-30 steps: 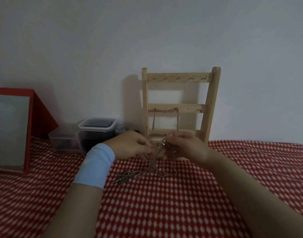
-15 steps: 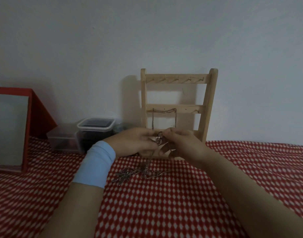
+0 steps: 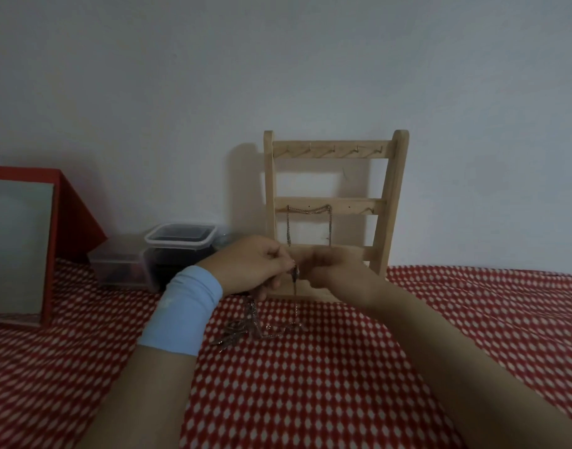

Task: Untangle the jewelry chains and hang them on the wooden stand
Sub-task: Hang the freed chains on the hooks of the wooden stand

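Two hands meet just in front of the wooden stand (image 3: 335,202), low against its bottom rail. The left hand (image 3: 250,267), with a pale blue wristband (image 3: 181,309) behind it, pinches a strand (image 3: 294,288) between thumb and fingertips. The strand drops straight down from the pinch to the tangled chains (image 3: 246,330), which lie in a heap on the red checked surface (image 3: 343,384) in front of the stand and a little to its left. The right hand (image 3: 338,273) sits close beside the pinch with its fingers curled toward it, but it is blurred, so whether it grips the strand or only reaches for it cannot be told. One hung chain (image 3: 309,222) is draped over pegs on the stand's middle rail, directly behind the hands.

The main risk is probably the heap. If the strand is drawn upward while its lower end is knotted in, the pull would likely tighten the snarl, and fine links could kink or part. Working this close to the stand brings a second danger. A knuckle or a swinging loose end could catch the hung chain and either lift it off its pegs or knot it into the strand. A nudge might also shift the light-looking stand. A slip of the pinch would drop the strand back into the heap.
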Motion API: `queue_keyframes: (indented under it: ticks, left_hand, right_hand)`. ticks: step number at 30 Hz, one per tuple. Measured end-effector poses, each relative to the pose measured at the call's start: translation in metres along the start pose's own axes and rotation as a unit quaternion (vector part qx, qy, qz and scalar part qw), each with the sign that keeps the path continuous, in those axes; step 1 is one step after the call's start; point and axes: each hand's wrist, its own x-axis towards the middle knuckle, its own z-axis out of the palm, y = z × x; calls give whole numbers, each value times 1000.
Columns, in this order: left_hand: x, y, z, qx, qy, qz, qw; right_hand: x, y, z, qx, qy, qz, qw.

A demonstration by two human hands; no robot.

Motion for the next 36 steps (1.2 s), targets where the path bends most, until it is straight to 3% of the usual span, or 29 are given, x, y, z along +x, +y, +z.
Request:
queue_keyframes:
  ticks: [3, 5, 11, 17, 21, 23, 27, 29, 31, 36]
  left_hand:
    - [2, -1, 8, -11, 14, 12, 1000]
    - [4, -5, 10, -33, 19, 15, 999]
    - [9, -15, 18, -60, 13, 8, 998]
    - [15, -16, 24, -52, 0, 10, 999]
    - [13, -15, 26, -60, -73, -6, 996]
    - [12, -17, 28, -102, -91, 1, 991]
    - [12, -21, 31, -283, -23, 1, 959]
    - [13, -19, 30, -324, 4, -7, 946]
    - [13, -18, 29, -322, 21, -11, 947]
    - [9, -16, 25, -271, 5, -27, 962]
  right_hand:
    - [0, -3, -4, 199, -23, 21, 980]
    - [0, 0, -5, 211, -53, 36, 975]
    - [-3, 5, -5, 104, -106, 28, 989]
    - [-4, 1, -15, 24, -39, 48, 998]
    - [-1, 9, -23, 94, -19, 65, 993]
    - [2, 12, -20, 31, 16, 53, 998]
    - [2, 10, -7, -106, 61, -44, 992]
    - [2, 5, -7, -9, 73, -40, 996]
    - [1, 0, -7, 76, 33, -25, 996]
    - [-2, 0, -6, -92, -6, -73, 993]
